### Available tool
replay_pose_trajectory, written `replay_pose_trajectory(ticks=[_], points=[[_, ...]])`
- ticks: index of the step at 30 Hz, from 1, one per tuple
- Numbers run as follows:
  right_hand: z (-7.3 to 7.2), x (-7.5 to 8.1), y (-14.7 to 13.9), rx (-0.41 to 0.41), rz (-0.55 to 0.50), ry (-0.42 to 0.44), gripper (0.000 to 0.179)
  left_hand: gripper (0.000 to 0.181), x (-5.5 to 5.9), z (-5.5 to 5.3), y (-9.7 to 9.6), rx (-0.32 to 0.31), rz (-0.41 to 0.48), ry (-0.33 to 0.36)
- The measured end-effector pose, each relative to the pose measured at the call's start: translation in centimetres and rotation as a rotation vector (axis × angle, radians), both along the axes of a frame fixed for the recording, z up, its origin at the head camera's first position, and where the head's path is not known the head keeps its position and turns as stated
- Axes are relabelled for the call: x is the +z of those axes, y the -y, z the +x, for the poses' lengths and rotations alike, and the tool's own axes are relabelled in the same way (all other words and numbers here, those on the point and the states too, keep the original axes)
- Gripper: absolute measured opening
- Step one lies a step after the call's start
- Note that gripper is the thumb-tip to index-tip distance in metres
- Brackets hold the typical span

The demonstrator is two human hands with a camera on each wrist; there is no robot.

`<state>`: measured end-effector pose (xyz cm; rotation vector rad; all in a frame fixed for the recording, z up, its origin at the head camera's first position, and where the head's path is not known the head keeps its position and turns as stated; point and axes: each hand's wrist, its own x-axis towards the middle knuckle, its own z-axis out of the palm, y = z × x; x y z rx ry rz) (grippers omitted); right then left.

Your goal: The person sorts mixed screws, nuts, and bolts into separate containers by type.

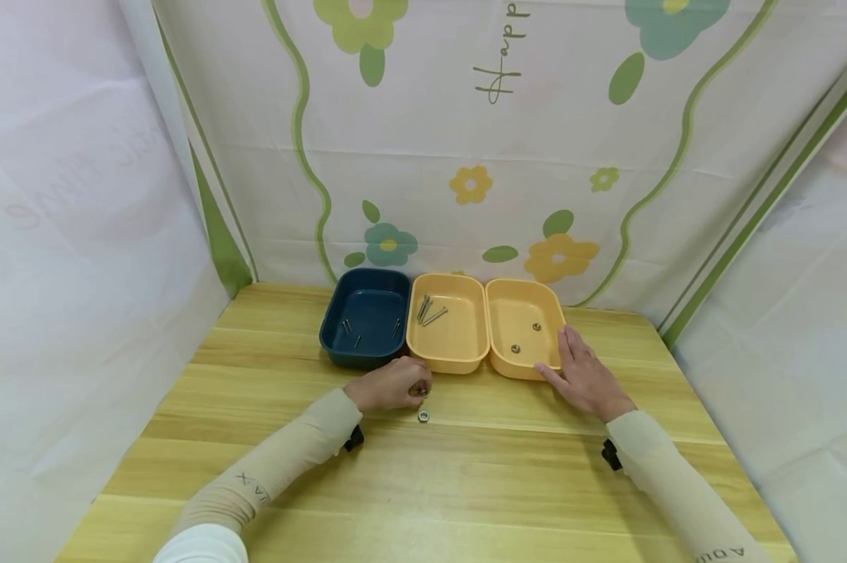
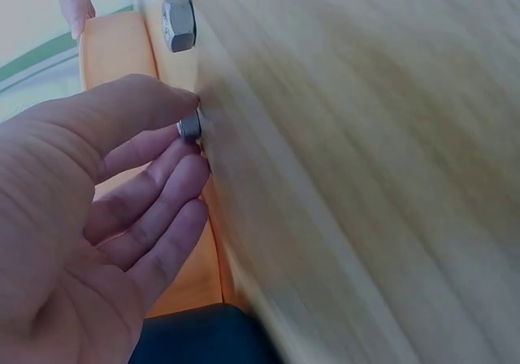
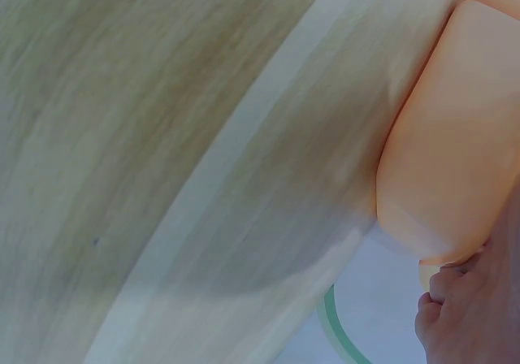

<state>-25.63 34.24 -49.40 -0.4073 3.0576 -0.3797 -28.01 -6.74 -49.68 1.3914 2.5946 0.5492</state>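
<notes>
Close in front of the blue and middle yellow bins, my left hand (image 1: 395, 385) pinches a small metal nut (image 2: 189, 126) between thumb and index finger, right at the tabletop. The other fingers are bent loosely below it. A second, silver hex nut (image 1: 424, 416) lies on the table just nearer to me. My right hand (image 1: 589, 383) rests against the front right corner of the right yellow bin (image 1: 525, 374), thumb at the front rim and straight fingers along the side. Two nuts (image 1: 515, 349) lie inside that bin.
The middle yellow bin (image 1: 458, 364) has several long screws (image 1: 435, 317) in it. The dark blue bin (image 1: 362, 360) at its left contains several short, thin screws (image 1: 357, 342). All three bins stand side by side before a flowered cloth (image 1: 409, 141) on the wooden table (image 1: 465, 485).
</notes>
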Motion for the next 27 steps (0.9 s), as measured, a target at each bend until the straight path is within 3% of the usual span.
replay_pose_trajectory(ticks=[5, 14, 21, 27], points=[[0.0, 0.1, 0.0, -0.002, 0.002, 0.0, 0.102, 0.009, 0.4, 0.2, 0.1, 0.007, -0.017, 0.049], [0.0, 0.1, 0.0, -0.002, -0.001, -0.003, 0.102, 0.013, 1.2, 0.7, 0.7, 0.002, -0.045, 0.066], [-0.1, 0.0, 0.0, -0.005, 0.003, -0.013, 0.102, 0.015, 2.4, 0.9, 0.4, -0.044, -0.043, 0.044], [-0.1, -0.1, -0.1, -0.002, 0.013, 0.001, 0.103, 0.016, 4.2, 0.9, -0.4, -0.092, -0.061, 0.011]])
